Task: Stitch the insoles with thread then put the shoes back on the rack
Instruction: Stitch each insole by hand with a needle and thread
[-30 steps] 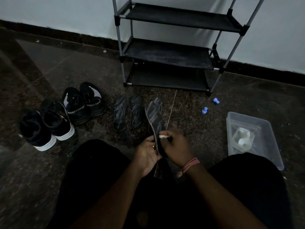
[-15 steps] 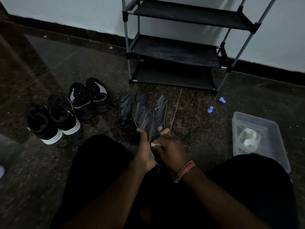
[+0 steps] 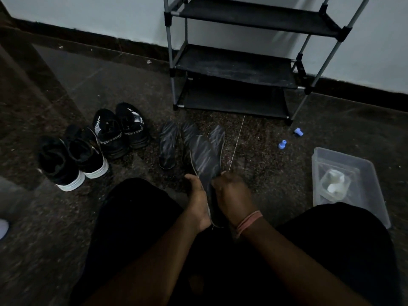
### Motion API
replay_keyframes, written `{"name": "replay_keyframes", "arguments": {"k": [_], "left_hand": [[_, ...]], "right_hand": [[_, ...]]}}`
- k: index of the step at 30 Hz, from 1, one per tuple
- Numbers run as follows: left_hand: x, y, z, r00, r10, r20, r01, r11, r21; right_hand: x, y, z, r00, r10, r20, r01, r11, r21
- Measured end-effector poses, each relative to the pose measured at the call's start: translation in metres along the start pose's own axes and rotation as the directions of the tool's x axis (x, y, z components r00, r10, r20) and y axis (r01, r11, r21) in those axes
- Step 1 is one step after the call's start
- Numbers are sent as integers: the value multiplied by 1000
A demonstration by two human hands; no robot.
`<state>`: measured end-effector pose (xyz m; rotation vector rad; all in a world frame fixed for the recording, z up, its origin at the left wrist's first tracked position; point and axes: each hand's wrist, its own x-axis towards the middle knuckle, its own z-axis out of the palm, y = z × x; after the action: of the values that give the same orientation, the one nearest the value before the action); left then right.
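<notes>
Biggest thing in front of me is the shoe rack [image 3: 234, 69] up at 12 o'clock, three dark shelves on a grey metal frame against the wall. Over at 3 o'clock a clear plastic box [image 3: 375, 191] sits on the floor with something pale inside, can't make out what. At 9 to 10 o'clock I've got two pairs of shoes: the black ones with white soles [image 3: 72, 160] nearer me, and the black sport pair [image 3: 120, 129] just beyond them. Three loose insoles [image 3: 168, 144] lie side by side on the floor at about 11 to 12 o'clock, between the shoes and the rack.

The insole I'm working on [image 3: 204, 160] is right in the middle, standing up between my hands with its toe end pointing away from me. My left hand [image 3: 198, 202] grips its left edge, and my right hand [image 3: 231, 195] is curled around the right edge. A thin thread [image 3: 237, 142] runs from my right fingers toward 12 o'clock. Two small blue caps [image 3: 282, 144] sit at 2 o'clock, near the rack's foot.
</notes>
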<state>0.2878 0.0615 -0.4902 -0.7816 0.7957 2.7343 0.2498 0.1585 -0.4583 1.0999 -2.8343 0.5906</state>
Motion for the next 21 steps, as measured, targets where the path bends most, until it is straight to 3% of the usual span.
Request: {"name": "replay_keyframes", "arguments": {"k": [2,4,7,9,13,18,19,21], "left_hand": [[4,1,-5,1000,30,-4,-30,999,-31],[6,5,-5,999,50,15,-50,998,-40],[2,4,4,999,13,51,-11,999,-43],[2,1,2,999,0,41,0,1000,-22],[6,4,-6,999,37,26,-38,999,33],[0,1,-2,994,30,107,-26,999,-33],[1,1,-5,996,29,86,-27,999,-27],[3,3,-9,998,49,36,-48,998,-35]], "right_hand": [[-14,-17,4,995,8,96,-21,989,144],[-15,-10,3,998,13,65,-31,958,285],[3,15,-5,996,79,-36,-74,991,115],[2,12,-2,998,56,-2,-56,998,42],[-16,-7,7,994,-4,112,-21,974,226],[4,13,1,998,59,33,-59,998,-10],[-1,4,3,999,15,48,-14,1000,-18],[-18,-17,5,995,-53,88,41,989,139]]}}
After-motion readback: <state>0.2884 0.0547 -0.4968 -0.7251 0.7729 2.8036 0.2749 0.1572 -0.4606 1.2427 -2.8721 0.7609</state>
